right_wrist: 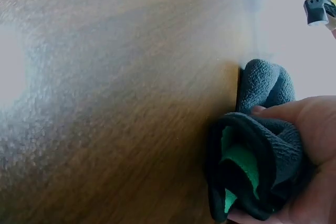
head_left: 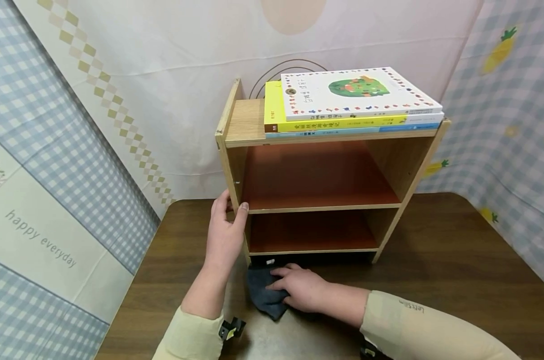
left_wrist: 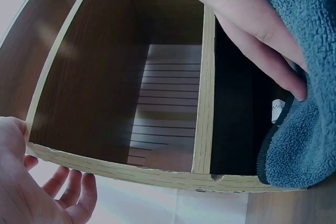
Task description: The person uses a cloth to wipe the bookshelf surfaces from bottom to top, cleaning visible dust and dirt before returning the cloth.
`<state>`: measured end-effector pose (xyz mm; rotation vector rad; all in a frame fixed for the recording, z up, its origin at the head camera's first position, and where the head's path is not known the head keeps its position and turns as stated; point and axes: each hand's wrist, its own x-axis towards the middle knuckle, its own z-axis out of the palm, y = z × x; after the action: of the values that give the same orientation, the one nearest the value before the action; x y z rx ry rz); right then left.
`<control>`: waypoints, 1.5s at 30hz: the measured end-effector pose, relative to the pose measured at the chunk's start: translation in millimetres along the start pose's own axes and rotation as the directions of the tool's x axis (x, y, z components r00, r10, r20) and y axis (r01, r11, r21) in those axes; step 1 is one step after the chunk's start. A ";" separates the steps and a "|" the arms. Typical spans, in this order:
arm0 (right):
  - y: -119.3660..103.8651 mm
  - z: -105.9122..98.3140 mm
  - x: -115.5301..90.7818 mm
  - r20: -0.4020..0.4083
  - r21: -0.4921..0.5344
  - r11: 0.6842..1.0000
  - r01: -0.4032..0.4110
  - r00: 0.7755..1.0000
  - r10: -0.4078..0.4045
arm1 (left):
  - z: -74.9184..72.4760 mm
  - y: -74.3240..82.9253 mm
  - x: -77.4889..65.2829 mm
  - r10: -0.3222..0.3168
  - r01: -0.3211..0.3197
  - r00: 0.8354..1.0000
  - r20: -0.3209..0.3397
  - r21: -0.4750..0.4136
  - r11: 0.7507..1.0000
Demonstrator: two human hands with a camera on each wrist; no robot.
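A small wooden bookshelf (head_left: 324, 206) with reddish-brown boards stands upright on the table. My left hand (head_left: 224, 237) grips its left side panel, thumb at the front edge and fingers round the outside, as the left wrist view also shows. Low at the shelf's front left, my right hand (head_left: 305, 289) holds a blue-grey terry cloth (head_left: 263, 290). In the right wrist view the cloth (right_wrist: 273, 85) is bunched between thumb and fingers, with dark edging and a green inner side. A white tag (left_wrist: 278, 110) shows beside it in the left wrist view.
Several books (head_left: 362, 100) lie stacked flat on the shelf's top. The brown table (head_left: 173, 290) extends to both sides. Behind hangs a pale cloth backdrop (head_left: 173, 100), with blue checked fabric (head_left: 519, 100) at the sides. Both wrists wear black camera mounts.
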<state>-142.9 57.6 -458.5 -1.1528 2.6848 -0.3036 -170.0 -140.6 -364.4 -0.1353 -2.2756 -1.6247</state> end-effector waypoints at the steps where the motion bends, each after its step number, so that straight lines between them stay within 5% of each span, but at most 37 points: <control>1: 0.2 0.1 0.0 0.000 -0.005 1.000 0.005 1.000 -0.005 | 0.0 -0.2 0.0 0.002 -0.002 1.000 -0.003 0.000 1.000; 25: 17.4 1.6 -9.6 -0.089 0.110 0.991 0.073 0.994 -0.064 | 0.9 0.3 0.2 0.014 -0.014 1.000 -0.008 -0.009 1.000; 45: 20.2 -19.2 -57.5 -0.233 0.100 0.984 0.151 0.965 -0.124 | 0.6 0.3 0.3 -0.016 0.016 1.000 0.004 -0.015 1.000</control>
<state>-123.1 115.3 -439.5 -1.3451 2.7352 -0.6427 -170.3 -140.0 -364.3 -0.1248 -2.2735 -1.6509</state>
